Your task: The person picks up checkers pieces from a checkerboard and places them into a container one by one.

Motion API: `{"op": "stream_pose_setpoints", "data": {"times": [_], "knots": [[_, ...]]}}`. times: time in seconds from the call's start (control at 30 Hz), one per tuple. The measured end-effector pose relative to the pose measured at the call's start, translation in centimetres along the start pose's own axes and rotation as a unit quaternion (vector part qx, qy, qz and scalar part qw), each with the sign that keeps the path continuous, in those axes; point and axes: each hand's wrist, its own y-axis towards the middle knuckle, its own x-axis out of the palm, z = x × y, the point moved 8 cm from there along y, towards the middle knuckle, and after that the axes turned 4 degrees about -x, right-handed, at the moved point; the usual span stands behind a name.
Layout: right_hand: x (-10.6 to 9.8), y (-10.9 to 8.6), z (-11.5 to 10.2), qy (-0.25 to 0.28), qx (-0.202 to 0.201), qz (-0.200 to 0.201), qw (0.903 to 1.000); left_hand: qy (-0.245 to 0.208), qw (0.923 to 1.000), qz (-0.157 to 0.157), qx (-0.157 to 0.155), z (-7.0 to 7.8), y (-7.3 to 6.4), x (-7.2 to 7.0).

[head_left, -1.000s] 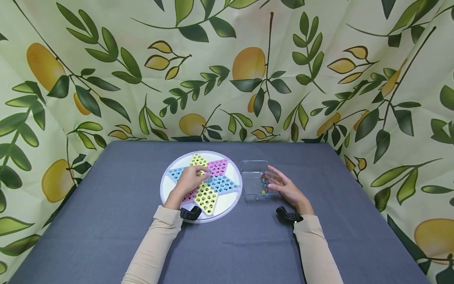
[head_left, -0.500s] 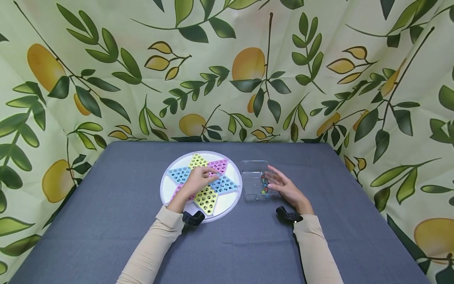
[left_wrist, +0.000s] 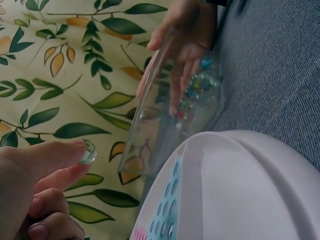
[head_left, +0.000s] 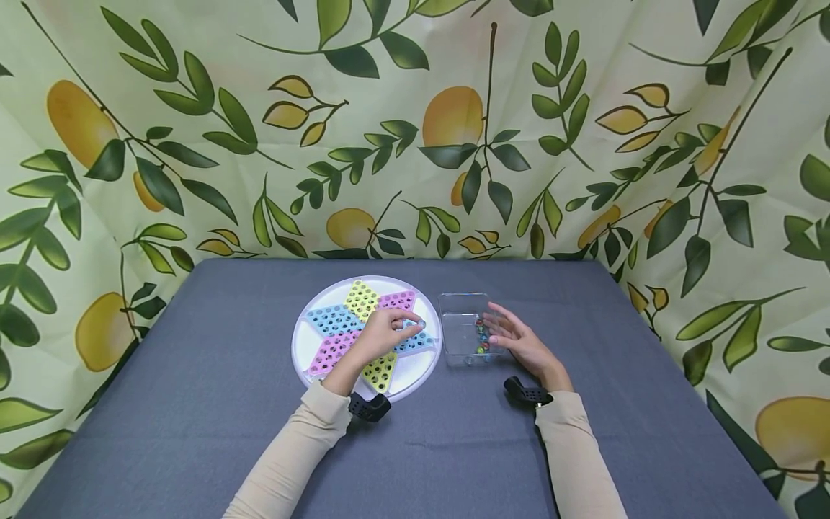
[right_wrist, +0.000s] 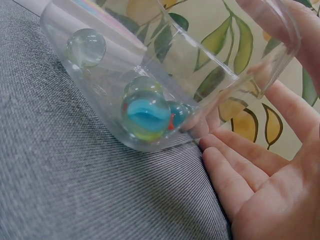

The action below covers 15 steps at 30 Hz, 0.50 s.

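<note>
My left hand (head_left: 382,335) pinches a clear glass marble (left_wrist: 88,152) between thumb and forefinger, above the right side of a round white Chinese checkers board (head_left: 415,367). The board has a star of yellow, pink and blue points dotted with holes; the hand covers its middle. To the board's right stands a clear plastic box (head_left: 459,330). Several coloured and clear marbles (head_left: 483,335) gather along the box's right side. My right hand (head_left: 524,346) lies against that side with fingers extended, its thumb near the rim in the right wrist view.
A grey-blue cloth (head_left: 454,440) covers the table. Behind and at both sides hangs a curtain (head_left: 389,65) printed with leaves and yellow fruit. Each wrist carries a black camera strap, such as the left wrist camera (head_left: 369,408).
My left hand has moved rightwards across the board, from its middle towards the box, with the marble in its fingertips. My right hand has stayed at the box.
</note>
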Motion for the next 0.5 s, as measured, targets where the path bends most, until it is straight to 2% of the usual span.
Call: {"op": "stream_pose_setpoints", "data": {"times": [0.3,0.5], "knots": [[0.0,0.1,0.2,0.009,0.003,0.001,1.0000,0.030,0.9990,-0.008,0.031,0.8,0.2,1.0],[0.0,0.1,0.3,0.004,0.010,0.003,0.9999,0.028,0.9991,-0.008,0.030,1.0,0.1,1.3]]}}
